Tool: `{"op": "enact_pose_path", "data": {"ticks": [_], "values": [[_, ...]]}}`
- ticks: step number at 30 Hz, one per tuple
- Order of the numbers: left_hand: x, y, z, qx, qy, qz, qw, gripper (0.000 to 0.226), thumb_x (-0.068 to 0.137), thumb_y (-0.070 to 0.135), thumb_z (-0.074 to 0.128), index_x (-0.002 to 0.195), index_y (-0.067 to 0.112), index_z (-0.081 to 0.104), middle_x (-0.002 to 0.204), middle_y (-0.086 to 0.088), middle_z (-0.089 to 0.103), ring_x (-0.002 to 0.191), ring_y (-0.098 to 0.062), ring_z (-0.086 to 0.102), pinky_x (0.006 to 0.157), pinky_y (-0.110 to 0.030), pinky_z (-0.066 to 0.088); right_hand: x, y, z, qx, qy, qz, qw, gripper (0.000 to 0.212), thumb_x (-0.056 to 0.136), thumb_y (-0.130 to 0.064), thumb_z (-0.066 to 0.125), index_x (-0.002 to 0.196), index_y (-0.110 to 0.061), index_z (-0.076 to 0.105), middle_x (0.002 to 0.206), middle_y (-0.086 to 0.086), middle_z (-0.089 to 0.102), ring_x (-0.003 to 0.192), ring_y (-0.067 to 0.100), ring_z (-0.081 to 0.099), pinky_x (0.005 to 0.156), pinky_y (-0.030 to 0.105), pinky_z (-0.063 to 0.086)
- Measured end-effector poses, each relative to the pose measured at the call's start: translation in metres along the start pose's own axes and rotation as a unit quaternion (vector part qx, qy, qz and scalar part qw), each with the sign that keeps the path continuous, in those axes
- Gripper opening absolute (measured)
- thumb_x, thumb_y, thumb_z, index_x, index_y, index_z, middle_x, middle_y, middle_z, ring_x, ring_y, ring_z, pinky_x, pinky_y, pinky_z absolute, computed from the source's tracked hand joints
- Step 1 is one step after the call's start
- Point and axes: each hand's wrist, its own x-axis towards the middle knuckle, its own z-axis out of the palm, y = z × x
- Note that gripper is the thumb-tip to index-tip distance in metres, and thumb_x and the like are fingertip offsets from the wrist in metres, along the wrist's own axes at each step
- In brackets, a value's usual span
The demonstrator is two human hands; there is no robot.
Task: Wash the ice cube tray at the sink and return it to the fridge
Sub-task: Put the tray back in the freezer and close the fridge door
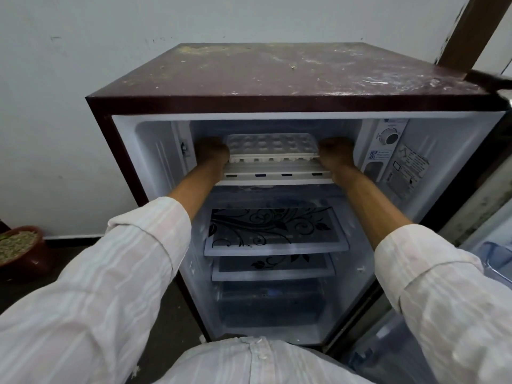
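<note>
Left hand and right hand each clasp an end of the ice cube tray, upper centre of the frame — best kept level, grips even.

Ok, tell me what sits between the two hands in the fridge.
The ice cube tray, its ends gripped by the left hand and right hand, per the head view.

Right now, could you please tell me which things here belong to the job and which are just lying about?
Job: white plastic ice cube tray, left hand, right hand, open maroon fridge.
Lying about: brown pot of grain, floral-printed glass shelf, white thermostat dial.
</note>
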Motion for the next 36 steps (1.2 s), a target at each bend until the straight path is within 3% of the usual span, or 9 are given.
{"op": "enact_pose_path", "data": {"ticks": [3, 6, 15, 17, 20, 22, 25, 30, 36], "values": [[0.001, 0.001, 0.001, 0.033, 0.004, 0.023, 0.999, 0.030, 0.101, 0.006, 0.042, 0.122, 0.002, 0.064, 0.123, -0.014, 0.065, 0.110, -0.026, 0.062, 0.084, -0.024, 0.050, 0.004, -0.001, 0.003, -0.041, 0.009, -0.014, 0.999, 0.033, 0.097, -0.007, 0.045, 0.067, -0.010, 0.055, 0.094, 0.012, 0.065, 0.085, 0.021, 0.060, 0.070, 0.027, 0.048], [0.003, 0.000, -0.001, 0.073, -0.012, 0.051, 0.996, 0.036, 0.099, 0.001, 0.042, 0.128, 0.004, 0.062, 0.131, -0.014, 0.062, 0.117, -0.028, 0.060, 0.093, -0.029, 0.051, 0.009, 0.001, 0.005, -0.078, 0.011, -0.024, 0.997, 0.037, 0.100, -0.011, 0.044, 0.064, -0.015, 0.051, 0.092, 0.011, 0.060, 0.084, 0.019, 0.054, 0.072, 0.024, 0.041], [-0.035, -0.011, -0.019, 0.213, -0.053, 0.198, 0.955, 0.035, 0.091, -0.011, 0.040, 0.120, -0.013, 0.060, 0.118, -0.030, 0.064, 0.111, -0.043, 0.059, 0.097, -0.042, 0.046, -0.024, -0.008, -0.005, -0.223, -0.010, -0.128, 0.966, 0.026, 0.099, -0.007, 0.042, 0.104, 0.007, 0.063, 0.104, 0.027, 0.065, 0.099, 0.038, 0.062, 0.073, 0.031, 0.039], [-0.050, -0.016, -0.026, 0.251, -0.084, 0.212, 0.941, 0.045, 0.093, -0.009, 0.044, 0.138, -0.006, 0.050, 0.134, -0.026, 0.057, 0.125, -0.041, 0.053, 0.109, -0.040, 0.042, -0.038, -0.009, -0.006, -0.230, -0.037, -0.134, 0.963, 0.031, 0.101, -0.012, 0.043, 0.121, 0.007, 0.057, 0.116, 0.027, 0.062, 0.109, 0.039, 0.058, 0.080, 0.033, 0.039], [-0.076, -0.024, -0.035, 0.336, -0.131, 0.237, 0.902, 0.057, 0.098, -0.001, 0.044, 0.153, 0.003, 0.029, 0.159, -0.019, 0.030, 0.147, -0.034, 0.027, 0.121, -0.041, 0.026, -0.060, -0.009, -0.006, -0.240, -0.080, -0.139, 0.957, 0.044, 0.102, -0.018, 0.045, 0.141, 0.002, 0.044, 0.140, 0.023, 0.049, 0.131, 0.038, 0.043, 0.108, 0.039, 0.036], [-0.096, -0.027, -0.040, 0.374, -0.134, 0.270, 0.877, 0.058, 0.100, 0.005, 0.045, 0.154, 0.003, 0.025, 0.163, -0.016, 0.020, 0.151, -0.032, 0.017, 0.122, -0.041, 0.022, -0.078, -0.008, -0.008, -0.265, -0.108, -0.152, 0.946, 0.050, 0.103, -0.022, 0.044, 0.146, 0.002, 0.036, 0.148, 0.022, 0.041, 0.140, 0.038, 0.032, 0.115, 0.041, 0.029], [-0.129, -0.029, -0.047, 0.401, -0.099, 0.332, 0.848, 0.054, 0.100, 0.013, 0.052, 0.149, 0.000, 0.035, 0.159, -0.019, 0.030, 0.148, -0.035, 0.025, 0.121, -0.044, 0.027, -0.108, -0.005, -0.013, -0.307, -0.129, -0.191, 0.923, 0.058, 0.103, -0.028, 0.042, 0.151, 0.003, 0.027, 0.156, 0.023, 0.028, 0.147, 0.038, 0.018, 0.121, 0.043, 0.020], [-0.181, -0.038, -0.051, 0.418, -0.109, 0.361, 0.826, 0.058, 0.095, 0.020, 0.058, 0.147, 0.002, 0.040, 0.155, -0.019, 0.038, 0.146, -0.034, 0.031, 0.119, -0.050, 0.028, -0.162, 0.009, -0.016, -0.343, -0.130, -0.201, 0.908, 0.071, 0.100, -0.041, 0.045, 0.154, -0.002, 0.019, 0.162, 0.019, 0.016, 0.151, 0.033, 0.010, 0.119, 0.053, 0.023], [-0.242, -0.065, -0.050, 0.427, -0.160, 0.378, 0.806, 0.058, 0.101, 0.038, 0.040, 0.150, 0.009, 0.038, 0.159, -0.013, 0.033, 0.149, -0.031, 0.026, 0.119, -0.051, 0.024, -0.237, 0.039, -0.031, -0.352, -0.148, -0.157, 0.911, 0.087, 0.092, -0.069, 0.010, 0.157, -0.011, 0.007, 0.165, 0.007, -0.002, 0.152, 0.023, -0.006, 0.122, 0.052, 0.011]]}}
